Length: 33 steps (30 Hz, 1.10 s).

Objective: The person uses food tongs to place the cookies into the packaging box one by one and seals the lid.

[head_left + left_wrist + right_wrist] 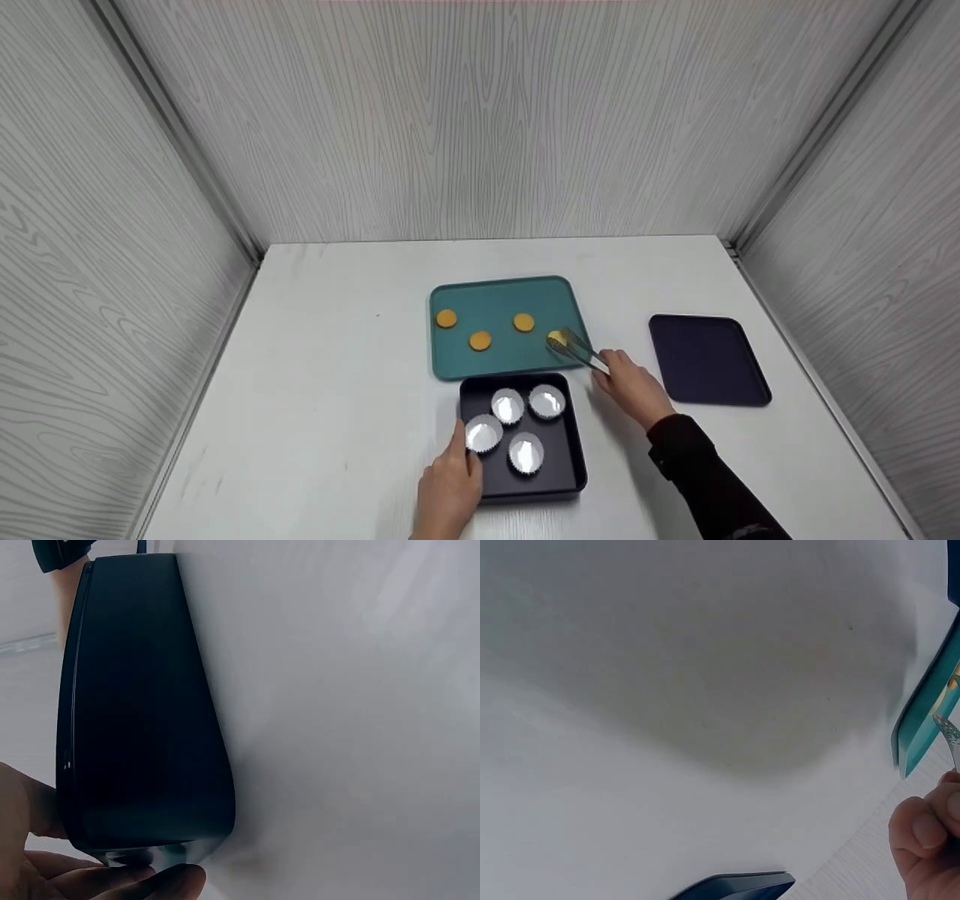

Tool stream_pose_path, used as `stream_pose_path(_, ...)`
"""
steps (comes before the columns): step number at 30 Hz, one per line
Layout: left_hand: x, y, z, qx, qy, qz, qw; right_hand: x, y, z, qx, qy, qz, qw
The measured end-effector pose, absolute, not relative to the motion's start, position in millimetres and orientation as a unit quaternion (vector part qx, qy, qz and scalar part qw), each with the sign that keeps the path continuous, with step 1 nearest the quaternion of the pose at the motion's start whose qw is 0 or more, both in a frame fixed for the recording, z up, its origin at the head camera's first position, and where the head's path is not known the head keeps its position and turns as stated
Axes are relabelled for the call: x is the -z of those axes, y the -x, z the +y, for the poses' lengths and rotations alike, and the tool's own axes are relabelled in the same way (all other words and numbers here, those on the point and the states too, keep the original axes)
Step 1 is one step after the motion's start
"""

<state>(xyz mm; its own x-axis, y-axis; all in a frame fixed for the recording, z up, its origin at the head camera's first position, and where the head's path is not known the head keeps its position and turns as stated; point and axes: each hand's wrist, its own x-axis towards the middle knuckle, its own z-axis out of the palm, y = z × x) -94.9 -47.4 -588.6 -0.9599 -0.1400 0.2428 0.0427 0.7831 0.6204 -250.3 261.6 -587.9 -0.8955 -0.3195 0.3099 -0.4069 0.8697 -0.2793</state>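
My left hand [450, 484] grips the left wall of a dark square baking pan [559, 476], thumb at the rim and fingers against the outside; the left wrist view shows the dark pan's side [142, 705] close up. Inside the pan sit several white fluted baking cups [526, 453]. My right hand [634, 386] holds metal tongs [598, 365], their tips on either side of a round yellow cookie [556, 337] at the right of a teal tray [465, 364]. Whether the tips squeeze that cookie is too small to tell. In the right wrist view the tongs [951, 733] are partly cut off.
Several more flat, round orange-yellow cookies [480, 340] lie spread on the teal tray, just behind the pan. A dark shallow tray [709, 360] lies at the right. Grey wood-grain panels [480, 127] enclose the white table [337, 420] at the back and sides.
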Motion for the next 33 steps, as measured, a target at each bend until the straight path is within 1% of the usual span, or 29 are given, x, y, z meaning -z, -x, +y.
stream_pose_path(2,589.2,99.1,-49.0,0.34,-0.022,-0.93,0.138,587.6,251.0,260.7,-0.167,-0.19,-0.959,0.13)
stream_pose_path(8,590.8,109.3,-49.7,0.357,-0.021,-0.923,0.14,585.7,252.8,258.4,-0.17,-0.172,-0.965,0.105)
stream_pose_path(13,593.3,116.3,-48.5,0.364,-0.019,-0.922,0.129,584.9,254.0,256.9,-0.159,-0.163,-0.969,0.1)
stream_pose_path(22,603.7,118.7,-45.7,0.328,0.003,-0.935,0.139,587.6,252.4,253.9,-0.124,-0.161,-0.974,0.101)
stream_pose_path(26,605.6,118.9,-44.6,0.33,0.001,-0.935,0.129,590.2,253.2,252.6,-0.118,-0.17,-0.971,0.119)
stream_pose_path(33,608.3,119.2,-43.9,0.327,-0.002,-0.937,0.123,596.1,254.9,252.5,-0.114,-0.19,-0.959,0.176)
